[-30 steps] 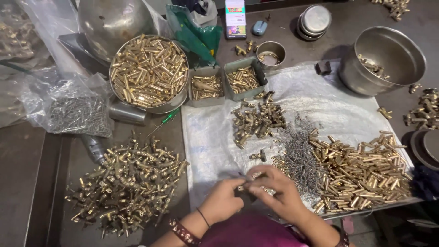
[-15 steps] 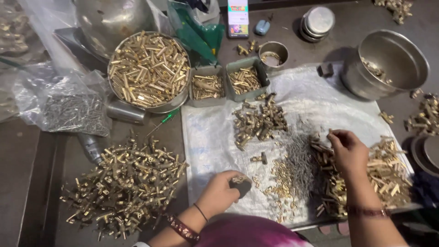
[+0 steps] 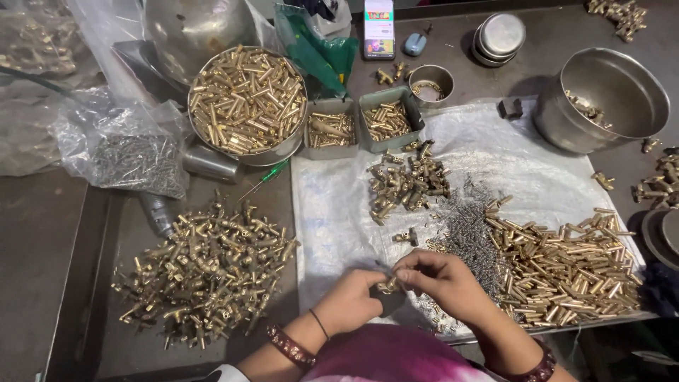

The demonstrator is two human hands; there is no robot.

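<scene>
Both hands meet at lower centre: the left hand (image 3: 348,305) grips a small brass fitting (image 3: 387,286) while the right hand (image 3: 440,277) pinches it closed-fingered, seemingly mid-assembly. Joining likely demands careful alignment; a heap of short brass tubes (image 3: 566,265) lies at right.

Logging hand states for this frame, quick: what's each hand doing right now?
Left hand: closed around a small dark block, with a small brass part at its fingertips.
Right hand: fingers pinched on that same brass part.

steel bowl (image 3: 601,99), screwdriver (image 3: 265,179) — plastic bag (image 3: 120,148)
</scene>
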